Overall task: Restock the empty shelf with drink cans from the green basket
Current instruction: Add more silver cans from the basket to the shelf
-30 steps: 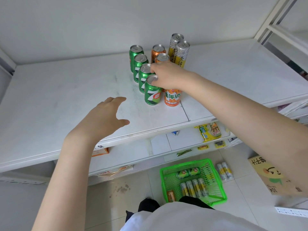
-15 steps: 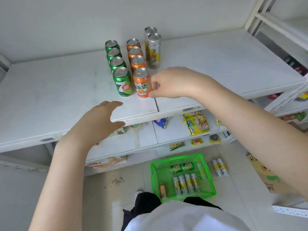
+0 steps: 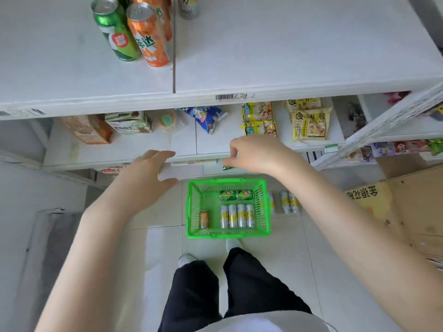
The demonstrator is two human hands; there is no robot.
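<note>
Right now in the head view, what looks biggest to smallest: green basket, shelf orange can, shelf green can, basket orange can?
1. green basket
2. shelf orange can and shelf green can: about alike, both near the camera
3. basket orange can: smallest, but farthest away

right hand withdrawn from orange can, left hand lowered too, both now nearer green basket

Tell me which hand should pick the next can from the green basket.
Probably the right hand: it is empty and lines up with the silver-yellow cans in the right half of the green basket. The left hand sits left of it.
</note>
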